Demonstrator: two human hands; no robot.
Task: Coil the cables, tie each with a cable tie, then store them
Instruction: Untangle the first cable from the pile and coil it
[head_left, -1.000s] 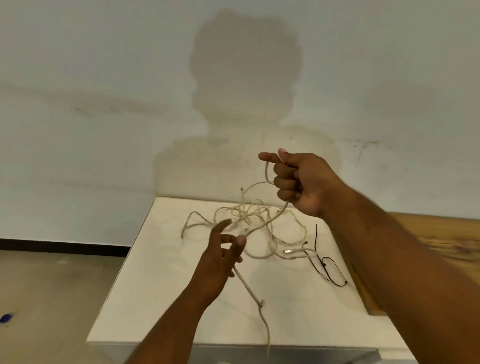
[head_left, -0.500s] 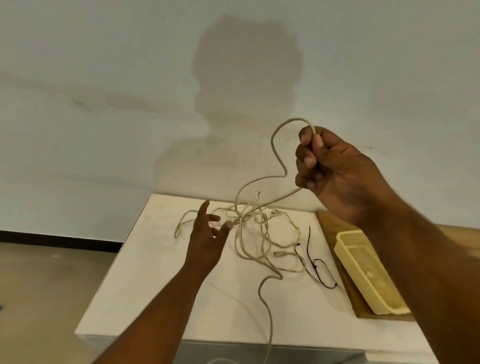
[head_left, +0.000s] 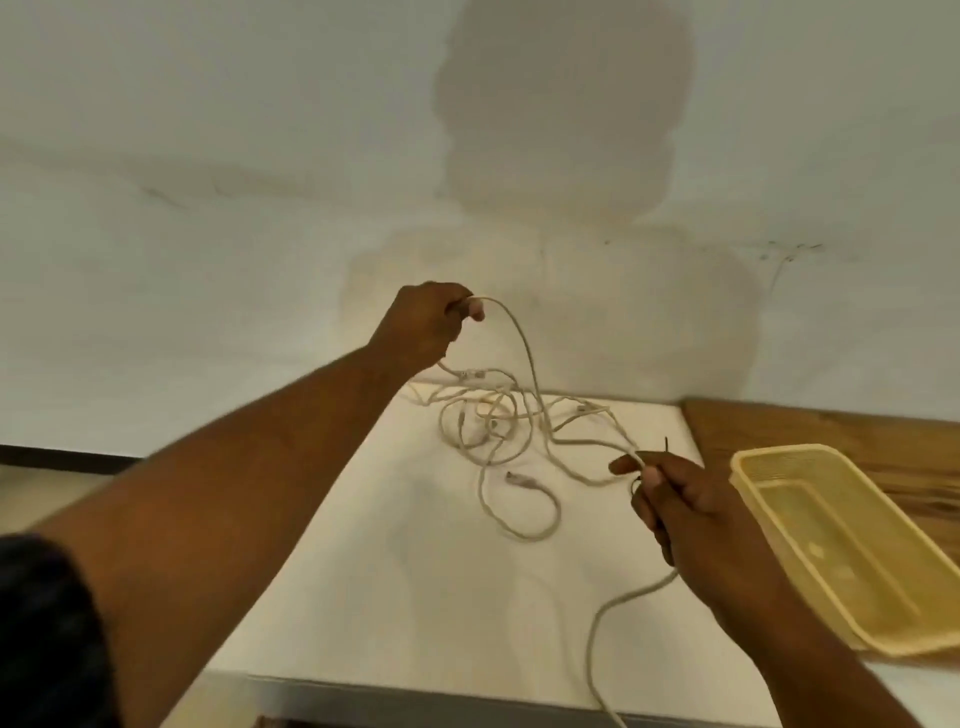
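1. Left hand (head_left: 428, 325), upper centre: fingers curled round the beige cable (head_left: 525, 353), which arcs down from the thumb.
2. Right hand (head_left: 685, 506), right of centre: thumb and forefinger pinch a strand.
3. The remainder lies tangled on the white table (head_left: 363, 571), mid-frame.

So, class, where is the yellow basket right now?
In the head view the yellow basket sits at the right edge, its far end on the wooden surface, just right of the right hand gripping the cable.

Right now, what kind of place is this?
Probably a plain workroom or office corner: a white table against a bare wall, tangled cables on it, and a yellow basket on a wooden top beside.
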